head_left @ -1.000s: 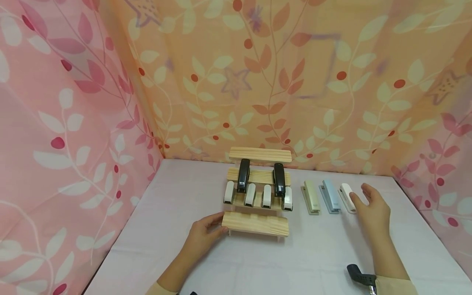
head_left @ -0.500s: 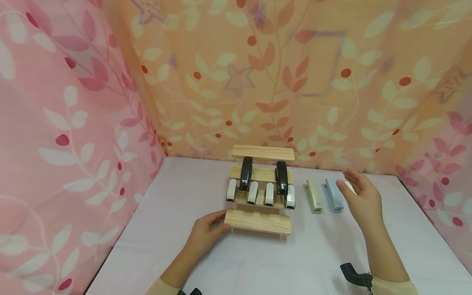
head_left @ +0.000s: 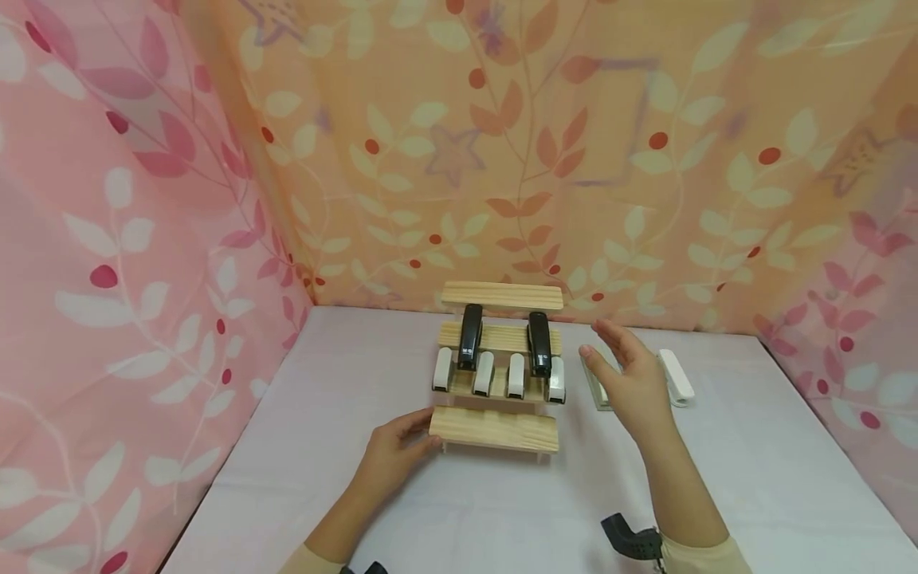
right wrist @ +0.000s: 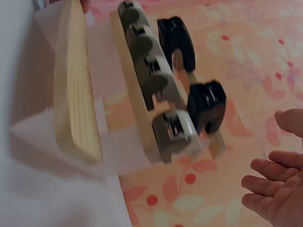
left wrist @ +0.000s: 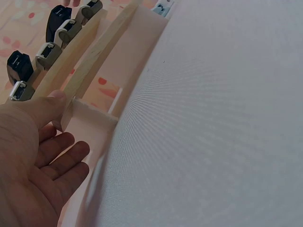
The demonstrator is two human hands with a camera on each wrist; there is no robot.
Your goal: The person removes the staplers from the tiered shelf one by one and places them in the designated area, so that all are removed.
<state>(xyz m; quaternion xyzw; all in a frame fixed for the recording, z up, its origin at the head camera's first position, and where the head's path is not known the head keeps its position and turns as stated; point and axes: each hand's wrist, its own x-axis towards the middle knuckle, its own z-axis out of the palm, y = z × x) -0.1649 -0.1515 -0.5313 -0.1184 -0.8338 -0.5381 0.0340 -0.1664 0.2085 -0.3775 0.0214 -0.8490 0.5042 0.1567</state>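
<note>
Wooden rack [head_left: 502, 296], one, stepped, standing on the white cloth [head_left: 502, 518], the floral curtain [head_left: 358, 104] behind it. Lowest shelf [head_left: 495, 430]: at its left end, my left hand [head_left: 393, 456], thumb on the board's end, forefinger partly hidden but seeming to pinch it, remaining fingers loosely bent below. Next shelf up: four short white staplers [head_left: 484, 374], in a row side by side. Above them: one black stapler [head_left: 469, 337] and a second black stapler [head_left: 539, 344], both tilted forward, the second overlapping the rightmost white one in the head view; contact there I cannot tell. Right of the rack: a pale stapler [head_left: 601, 395], mostly hidden behind my right hand [head_left: 634, 383]; beyond, a loose white stapler [head_left: 676, 377] lying on the cloth. Right fingers: thumb well apart from the others, nothing held, raised above the cloth. Hazards, as I judge them: a tug or push from my left hand could tip the light-looking rack, sending the tilted black pair down onto the white row; a low sweep of my right hand leftward could knock the pale stapler askew or clip the row's right end, which sits near the shelf's edge and might drop.
</note>
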